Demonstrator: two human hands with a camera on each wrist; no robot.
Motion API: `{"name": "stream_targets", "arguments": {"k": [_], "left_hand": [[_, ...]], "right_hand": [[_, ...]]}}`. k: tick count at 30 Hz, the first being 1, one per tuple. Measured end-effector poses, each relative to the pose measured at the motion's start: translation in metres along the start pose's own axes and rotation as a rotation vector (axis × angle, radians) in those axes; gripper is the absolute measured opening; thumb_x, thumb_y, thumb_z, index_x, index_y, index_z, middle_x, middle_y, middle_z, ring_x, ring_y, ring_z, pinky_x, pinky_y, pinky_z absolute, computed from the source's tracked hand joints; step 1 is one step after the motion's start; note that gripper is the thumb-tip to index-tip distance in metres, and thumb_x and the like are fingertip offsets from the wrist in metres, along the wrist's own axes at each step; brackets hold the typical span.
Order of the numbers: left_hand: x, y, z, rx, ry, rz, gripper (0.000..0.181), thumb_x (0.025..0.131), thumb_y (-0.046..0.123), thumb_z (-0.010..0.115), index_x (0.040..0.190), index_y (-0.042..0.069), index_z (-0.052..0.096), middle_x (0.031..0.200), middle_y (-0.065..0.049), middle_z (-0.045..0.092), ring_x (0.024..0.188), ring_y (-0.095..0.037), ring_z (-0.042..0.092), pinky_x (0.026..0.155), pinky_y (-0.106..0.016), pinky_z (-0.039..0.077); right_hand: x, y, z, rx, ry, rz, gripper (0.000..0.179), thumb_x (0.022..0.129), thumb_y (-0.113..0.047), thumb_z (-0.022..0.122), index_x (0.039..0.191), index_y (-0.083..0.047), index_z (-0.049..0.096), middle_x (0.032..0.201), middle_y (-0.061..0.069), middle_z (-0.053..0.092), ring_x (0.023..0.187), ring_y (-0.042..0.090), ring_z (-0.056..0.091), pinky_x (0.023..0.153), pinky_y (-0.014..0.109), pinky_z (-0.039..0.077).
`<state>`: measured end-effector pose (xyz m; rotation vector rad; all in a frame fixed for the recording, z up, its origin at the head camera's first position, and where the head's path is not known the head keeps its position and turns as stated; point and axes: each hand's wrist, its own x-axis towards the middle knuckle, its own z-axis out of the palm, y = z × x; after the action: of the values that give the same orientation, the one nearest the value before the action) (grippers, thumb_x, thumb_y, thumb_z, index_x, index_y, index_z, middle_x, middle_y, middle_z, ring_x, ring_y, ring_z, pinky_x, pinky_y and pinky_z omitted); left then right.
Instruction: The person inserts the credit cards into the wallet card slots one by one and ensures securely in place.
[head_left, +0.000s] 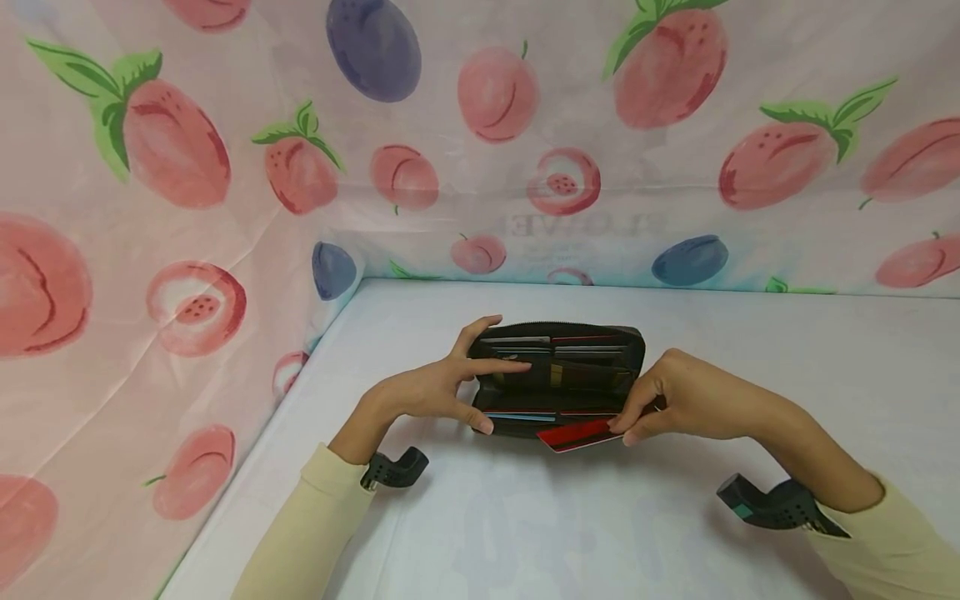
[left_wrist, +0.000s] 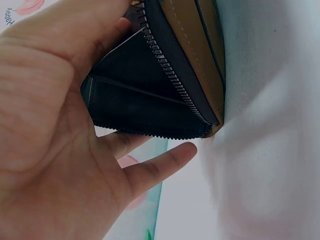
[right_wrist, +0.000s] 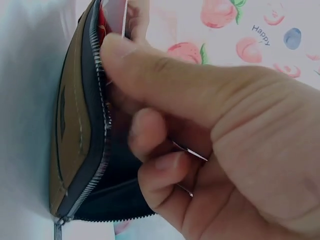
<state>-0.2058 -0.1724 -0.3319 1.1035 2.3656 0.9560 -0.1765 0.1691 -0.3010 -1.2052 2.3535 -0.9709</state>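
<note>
A dark zip-around wallet point(head_left: 558, 379) lies unzipped and spread wide on the white table, with cards in its slots on both sides. My left hand point(head_left: 431, 387) holds its left end, thumb at the front edge and one finger reaching inside. In the left wrist view, two fingers extend past the zipper teeth of the wallet point(left_wrist: 135, 95). My right hand point(head_left: 693, 396) pinches a red card point(head_left: 576, 435) with a dark stripe at the wallet's front edge. The right wrist view shows only part of that card beyond the thumb point(right_wrist: 150, 75).
The white tablecloth point(head_left: 480, 533) spreads around the wallet. Fruit-printed curtains point(head_left: 465, 167) stand behind and along the left side. A black wrist camera point(head_left: 396, 468) sits on the left forearm, and another camera point(head_left: 776, 504) on the right.
</note>
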Motion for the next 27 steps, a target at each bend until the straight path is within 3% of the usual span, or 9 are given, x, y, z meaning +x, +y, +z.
{"name": "stream_targets", "arguments": {"k": [8, 14, 21, 27], "left_hand": [[0.000, -0.001, 0.000, 0.012, -0.001, 0.005, 0.078, 0.075, 0.037, 0.080, 0.144, 0.032, 0.044, 0.154, 0.012, -0.013, 0.140, -0.010, -0.001, 0.103, -0.046, 0.035], [0.000, 0.000, 0.000, 0.019, 0.003, 0.002, 0.078, 0.076, 0.036, 0.081, 0.144, 0.032, 0.045, 0.154, 0.011, -0.013, 0.140, -0.012, 0.000, 0.102, -0.046, 0.036], [0.000, 0.000, 0.000, 0.021, 0.006, -0.007, 0.077, 0.076, 0.037, 0.081, 0.144, 0.032, 0.045, 0.154, 0.011, -0.013, 0.140, -0.013, 0.000, 0.103, -0.045, 0.036], [0.001, 0.000, 0.000, 0.020, 0.004, -0.002, 0.076, 0.075, 0.037, 0.081, 0.143, 0.032, 0.046, 0.154, 0.011, -0.014, 0.141, -0.011, -0.003, 0.103, -0.046, 0.034]], "right_hand": [[-0.001, -0.003, -0.001, -0.120, 0.000, 0.021, 0.013, 0.078, -0.016, 0.080, 0.087, -0.025, 0.078, 0.082, -0.020, 0.067, 0.069, 0.002, 0.059, 0.057, 0.024, 0.048], [0.003, -0.013, 0.006, -0.187, 0.005, -0.006, 0.007, 0.084, -0.032, 0.074, 0.089, -0.027, 0.074, 0.081, -0.022, 0.062, 0.067, 0.000, 0.055, 0.057, 0.022, 0.046], [0.008, -0.024, 0.017, -0.383, 0.064, -0.010, 0.016, 0.086, -0.039, 0.071, 0.098, -0.031, 0.070, 0.089, -0.021, 0.061, 0.065, 0.000, 0.049, 0.058, 0.023, 0.044], [0.008, -0.026, 0.019, -0.384, 0.052, 0.004, 0.006, 0.083, -0.035, 0.074, 0.084, -0.030, 0.071, 0.078, -0.023, 0.057, 0.066, -0.004, 0.050, 0.060, 0.023, 0.046]]}}
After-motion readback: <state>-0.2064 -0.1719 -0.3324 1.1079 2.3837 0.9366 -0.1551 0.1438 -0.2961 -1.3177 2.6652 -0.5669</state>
